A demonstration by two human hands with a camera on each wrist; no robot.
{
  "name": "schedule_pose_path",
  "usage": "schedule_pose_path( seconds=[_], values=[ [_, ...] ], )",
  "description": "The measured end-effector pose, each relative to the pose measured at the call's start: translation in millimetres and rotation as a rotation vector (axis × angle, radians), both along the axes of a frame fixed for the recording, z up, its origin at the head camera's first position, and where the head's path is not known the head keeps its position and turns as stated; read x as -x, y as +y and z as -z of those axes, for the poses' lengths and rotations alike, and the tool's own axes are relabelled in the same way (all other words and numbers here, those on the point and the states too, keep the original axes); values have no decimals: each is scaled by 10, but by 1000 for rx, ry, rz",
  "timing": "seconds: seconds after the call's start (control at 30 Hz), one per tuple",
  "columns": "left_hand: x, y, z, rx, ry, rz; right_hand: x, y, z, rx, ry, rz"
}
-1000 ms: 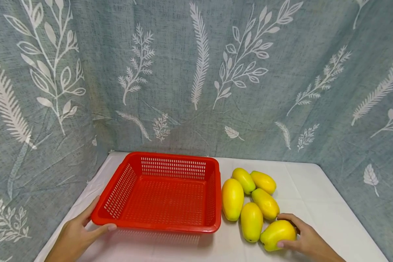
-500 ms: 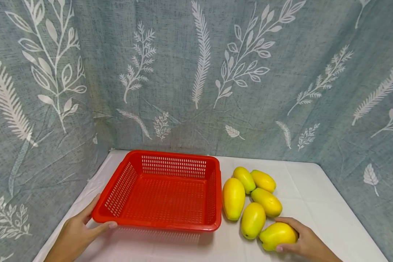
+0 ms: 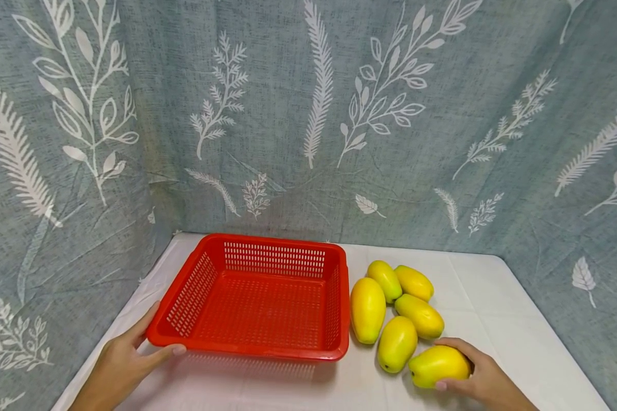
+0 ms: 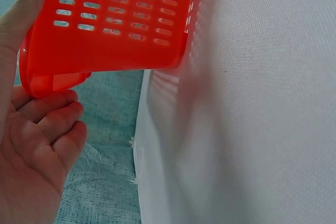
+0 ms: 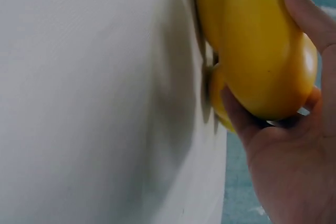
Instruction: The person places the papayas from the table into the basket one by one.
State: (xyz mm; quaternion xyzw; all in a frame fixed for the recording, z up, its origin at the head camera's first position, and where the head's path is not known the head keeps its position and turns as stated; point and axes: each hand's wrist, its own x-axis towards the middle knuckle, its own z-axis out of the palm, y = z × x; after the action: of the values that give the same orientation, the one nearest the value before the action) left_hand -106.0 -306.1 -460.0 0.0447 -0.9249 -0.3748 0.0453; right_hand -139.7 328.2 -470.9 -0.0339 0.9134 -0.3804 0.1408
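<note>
My left hand (image 3: pixel 120 359) holds the near left corner of a red plastic basket (image 3: pixel 247 353). Its thumb lies on the front rim and its fingers are at the left side; in the left wrist view, they curl beneath the rim of the basket (image 4: pixel 113 51). At the front right, my right hand (image 3: pixel 480 371) grips a yellow mango (image 3: pixel 437 368), thumb on the near side and fingers on the far side. Seen from the right wrist, this mango (image 5: pixel 262 51) seems slightly off the cloth, with a shadow beside it. The basket's inside shows only its red perforated floor.
Several more yellow mangoes (image 3: pixel 367 311) lie clustered between the basket and my right hand, some touching. A white cloth (image 3: pixel 473 297) covers the table. A blue-green curtain (image 3: pixel 283 114) with white leaf prints hangs behind it and along both sides.
The gripped mango has shifted slightly with my right hand, and a small gap now separates it from the neighbouring mangoes. My left hand stays on the basket; the view has tilted a little.
</note>
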Motion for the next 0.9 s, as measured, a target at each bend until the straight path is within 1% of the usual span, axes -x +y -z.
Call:
schedule_pose_path(
  seconds=[0.2,0.37,0.43,0.63,0.77,0.9],
  values=[
    [-4,14,-18,-31,-29,-4,-32,-72,-50,94,99,44],
    [-6,7,-21,-43,-23,-4,-29,-185,-120,169,129,85],
    [-10,1,-22,-49,-18,-3,-32,-231,-143,214,143,87],
    [-28,-3,-30,-48,-13,-1,-28,-367,-180,324,200,34],
    [-31,16,-40,-36,-12,-5,3,-454,-190,355,224,-2],
    [-31,25,-48,-36,16,-2,35,-539,-210,370,238,-30]
  ],
)
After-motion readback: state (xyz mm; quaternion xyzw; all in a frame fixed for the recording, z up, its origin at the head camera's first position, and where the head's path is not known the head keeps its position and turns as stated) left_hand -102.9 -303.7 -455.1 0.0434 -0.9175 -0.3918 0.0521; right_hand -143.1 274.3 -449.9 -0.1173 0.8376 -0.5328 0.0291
